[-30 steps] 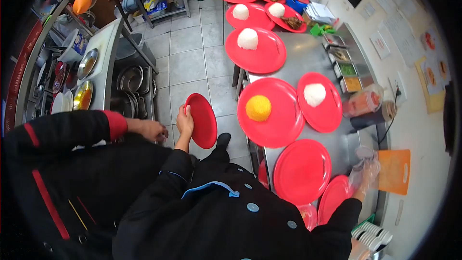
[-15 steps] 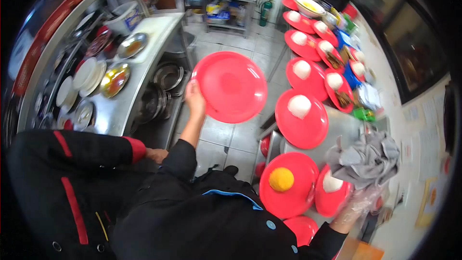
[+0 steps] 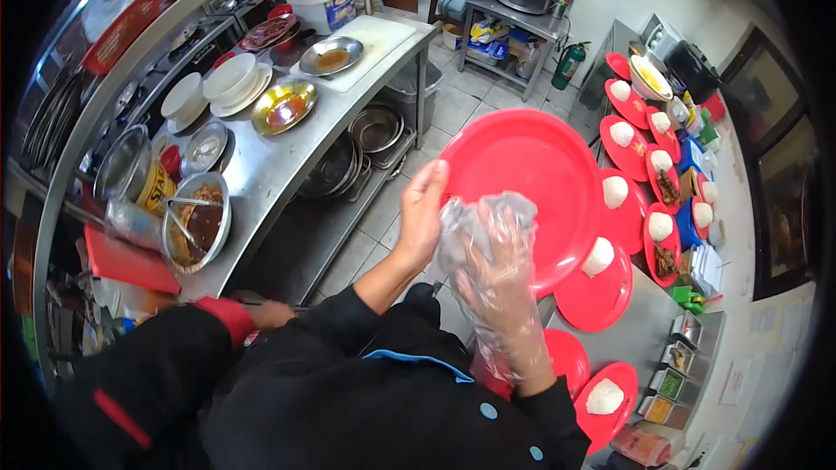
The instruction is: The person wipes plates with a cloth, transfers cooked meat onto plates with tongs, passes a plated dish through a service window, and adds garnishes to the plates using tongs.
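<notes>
My left hand (image 3: 422,218) is bare and closed on the left rim of a red plastic plate (image 3: 531,174), thumb over the edge. The plate is tilted towards me and carries nothing. My right hand (image 3: 496,270), in a loose clear plastic glove, lies over the plate's lower left part with its fingers stretched out; the crinkled glove blurs the fingertips. Beyond the plate, a red plate with a white rice mound (image 3: 599,257) rests on the steel counter. Another plate with rice (image 3: 604,396) is to the right of my right wrist.
More red plates with rice (image 3: 621,133) line the right counter, near small steel condiment trays (image 3: 670,383). On the left steel table (image 3: 348,104) stand bowls and a pan of brown sauce (image 3: 196,226). Close at my left are another person's sleeve (image 3: 165,357) and hand (image 3: 272,315).
My view has turned, and the plate is nearer the right counter. My right hand has come from the right side onto the plate; the grey cloth by it is out of sight.
</notes>
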Demonstrator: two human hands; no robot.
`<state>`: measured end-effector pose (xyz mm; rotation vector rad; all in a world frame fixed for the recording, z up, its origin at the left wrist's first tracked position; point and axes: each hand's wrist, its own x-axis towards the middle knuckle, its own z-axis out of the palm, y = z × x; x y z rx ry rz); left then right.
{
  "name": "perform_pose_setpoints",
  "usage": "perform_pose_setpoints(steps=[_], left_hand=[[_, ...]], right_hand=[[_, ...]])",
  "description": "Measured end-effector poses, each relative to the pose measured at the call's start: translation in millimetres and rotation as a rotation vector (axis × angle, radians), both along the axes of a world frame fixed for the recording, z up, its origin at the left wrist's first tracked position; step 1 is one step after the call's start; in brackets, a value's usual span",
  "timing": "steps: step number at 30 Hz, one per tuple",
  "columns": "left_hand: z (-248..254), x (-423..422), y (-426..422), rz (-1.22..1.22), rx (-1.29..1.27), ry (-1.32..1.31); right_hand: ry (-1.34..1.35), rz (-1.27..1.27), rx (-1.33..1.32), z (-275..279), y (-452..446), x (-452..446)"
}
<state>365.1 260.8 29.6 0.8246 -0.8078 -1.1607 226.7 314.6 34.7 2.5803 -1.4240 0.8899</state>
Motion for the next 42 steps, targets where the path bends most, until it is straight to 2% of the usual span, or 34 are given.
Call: perform_pose_setpoints(steps=[1,2,3,4,5,7,8,10,11,13,14,16,17,18,19,20,21,22,24,26,27,28,29,30,32,33,34,36,37,38,40,41,42], left_hand=[[5,4,-5,-0.018,-0.012,0.083],[6,9,-12,-0.025,-0.001,0.059],[5,15,-18,-0.1,0.012,0.032],[4,19,-24,-0.187,0.023,0.007],[2,18,-30,-0.223,0.032,0.012],[-2,8,-43,-0.219,0.022,-0.139],[-4,10,-59,-0.123,-0.025,-0.246],[5,30,-95,-0.169,0.0,-0.106],[13,37,-118,-0.033,-0.085,-0.174],[14,56,-154,-0.101,-0.09,-0.116],[10,63,-166,-0.163,-0.081,-0.099],[5,58,-184,-0.26,-0.064,-0.183],[2,50,-189,-0.319,-0.037,-0.14],[-2,45,-196,-0.378,-0.012,-0.097],[-13,43,-211,-0.314,-0.039,-0.157],[-6,42,-224,-0.362,-0.058,-0.165],[4,40,-236,-0.343,-0.059,-0.103],[13,36,-248,-0.321,-0.056,-0.032],[12,36,-274,-0.477,-0.121,-0.018],[19,24,-281,-0.674,-0.048,-0.02],[20,18,-286,-0.719,-0.045,-0.003],[20,11,-292,-0.934,0.028,-0.076],[20,0,-296,-1.151,0.093,-0.156],[18,-14,-300,-1.203,0.087,-0.146],[16,-48,-304,-1.515,0.189,-0.283],[25,-67,-293,-1.55,0.12,-0.284],[27,-85,-285,-1.592,0.103,-0.284],[26,-112,-267,-1.728,0.38,0.076],[25,-123,-256,-1.769,0.529,0.257],[24,-132,-242,-1.796,0.525,0.256],[15,-136,-205,-1.832,0.428,0.339],[2,-134,-180,-1.754,0.329,0.23],[-11,-136,-155,-1.668,0.231,0.125]], right_hand=[[-0.013,0.016,0.002,-5,-3,-11],[-0.023,0.037,0.011,-12,-8,-21],[-0.144,-0.026,-0.063,-15,-27,-29],[-0.153,-0.176,-0.058,-5,-42,-33],[-0.147,-0.212,-0.052,0,-54,-29],[-0.14,-0.197,-0.034,10,-80,-7],[-0.155,-0.156,-0.06,8,-87,10],[-0.194,-0.032,-0.142,-7,-98,45],[-0.194,-0.083,-0.166,-20,-116,39],[-0.144,-0.004,-0.102,-43,-140,21],[-0.149,-0.043,-0.096,-38,-153,17],[-0.213,-0.324,-0.224,-9,-196,13],[-0.277,-0.472,-0.281,6,-217,17],[-0.276,-0.515,-0.297,6,-220,35],[-0.205,-0.429,-0.271,2,-215,56],[-0.136,-0.349,-0.243,-2,-209,71],[-0.131,-0.295,-0.179,-9,-198,72],[-0.127,-0.342,-0.194,-20,-198,56],[-0.078,-0.471,-0.221,-45,-184,21],[0.025,-0.832,-0.256,-18,-162,-17],[-0.145,-0.958,-0.251,2,-152,-26],[-0.317,-1.082,-0.255,20,-140,-31],[-0.663,-1.007,-0.206,26,-127,-33],[-1.013,-0.933,-0.201,34,-113,-36],[-1.581,-0.585,0.377,40,-71,-39],[-1.624,-0.687,0.416,43,-57,-32],[-1.63,-0.716,0.374,42,-45,-26],[-1.928,-0.856,0.114,35,-24,-14],[-1.931,-0.871,0.082,26,-13,-11],[-2.092,-0.868,-0.087,12,0,-14],[-2.232,-0.863,-0.281,-25,28,-11],[-1.559,-1.323,-0.234,-50,42,0],[-1.267,-1.475,-0.274,-58,49,-4]])
